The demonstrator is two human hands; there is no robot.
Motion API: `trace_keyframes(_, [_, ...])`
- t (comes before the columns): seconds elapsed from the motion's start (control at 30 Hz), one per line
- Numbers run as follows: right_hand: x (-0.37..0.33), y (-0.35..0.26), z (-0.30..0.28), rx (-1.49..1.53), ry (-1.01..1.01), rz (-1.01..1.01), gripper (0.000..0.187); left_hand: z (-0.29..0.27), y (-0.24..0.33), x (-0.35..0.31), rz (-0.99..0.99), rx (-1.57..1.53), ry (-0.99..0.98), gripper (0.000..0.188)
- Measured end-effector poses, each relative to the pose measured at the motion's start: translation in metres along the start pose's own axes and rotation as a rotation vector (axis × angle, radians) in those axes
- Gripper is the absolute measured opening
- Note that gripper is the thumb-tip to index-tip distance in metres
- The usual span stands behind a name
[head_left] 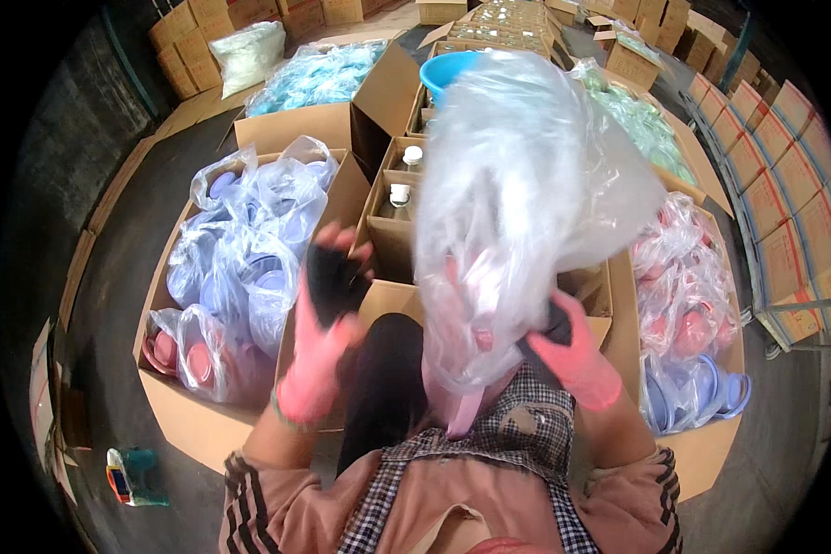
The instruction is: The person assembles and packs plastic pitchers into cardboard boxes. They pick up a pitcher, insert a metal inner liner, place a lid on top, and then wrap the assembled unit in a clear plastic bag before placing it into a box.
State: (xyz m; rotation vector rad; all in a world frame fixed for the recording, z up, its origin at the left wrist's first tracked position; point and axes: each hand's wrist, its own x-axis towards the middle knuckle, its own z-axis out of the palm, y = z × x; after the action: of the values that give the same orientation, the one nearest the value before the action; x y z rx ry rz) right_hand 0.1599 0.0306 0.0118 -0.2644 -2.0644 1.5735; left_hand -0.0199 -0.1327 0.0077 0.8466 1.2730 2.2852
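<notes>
A large clear plastic bag [508, 175] billows up in front of me over a divided carton [392, 242]. Something pink shows through its lower part, but its shape is blurred. My right hand [574, 355], in a pink glove with a black palm, grips the bag's lower right side, its fingertips partly hidden by the film. My left hand [328, 300], gloved the same way, is raised at the bag's left with fingers apart and holds nothing. Bottles with white caps [400, 196] stand in the carton's compartments beyond it.
At left, a carton [203, 429] holds bagged purple and pink plastic pieces [240, 268]; at right, another has bagged pink ones [683, 295]. A blue basin [445, 70] sits behind the bag. Stacked cartons [785, 194] line the right side.
</notes>
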Motion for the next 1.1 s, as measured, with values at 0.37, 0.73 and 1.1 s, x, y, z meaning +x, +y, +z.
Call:
trace_keyframes(0.37, [0.068,0.056,-0.078,-1.469,0.202,-0.381,0.043,-0.022,-0.106,0.137,0.185,-0.173,0.082,0.020])
trace_keyframes(0.73, [-0.009,0.134,-0.066,0.311,0.316,0.512,0.039,-0.060,-0.126,0.030,-0.178,0.480,-0.112,0.020])
trace_keyframes(1.1, [-0.037,0.150,-0.049,-0.932,-0.409,0.038,0.034,-0.045,-0.111,-0.117,0.043,1.137,-1.364,0.038])
